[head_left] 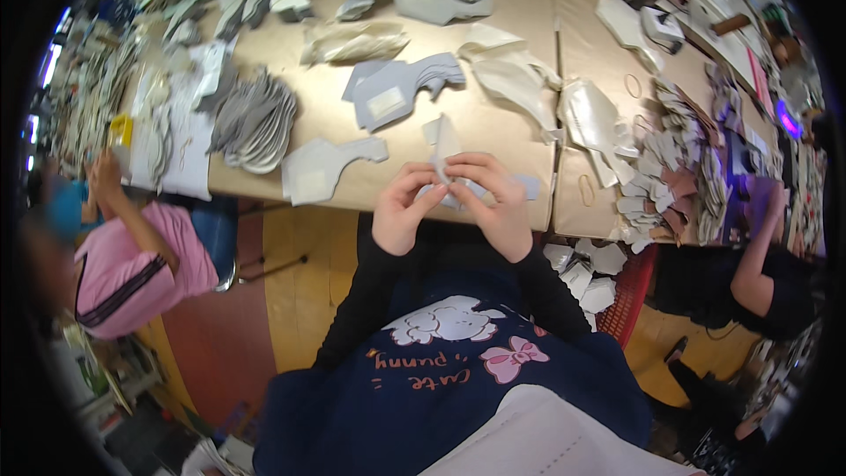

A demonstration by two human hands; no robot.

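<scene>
Just over the table's front edge, my left hand (402, 211) and my right hand (495, 203) meet with fingertips pinched on a thin pale grey cut piece (442, 136). One end of the piece stands up beyond my fingers; the rest is partly hidden by them. Under and beside my right hand lies another light grey flat piece (527, 187). To the left of my hands rests a curved light grey cut piece (322, 169) with a pale patch. Farther back, bluish-grey cut pieces (404, 88) lie overlapped, the top one bearing a cream rectangle.
A fanned stack of grey pieces (256, 119) sits left on the brown-covered table (520, 13). Cream pieces (507, 70) lie right of centre. Many small scraps (661, 159) are heaped at the right, above a red basket (633, 295). Co-workers sit left, in a pink top (141, 264), and right.
</scene>
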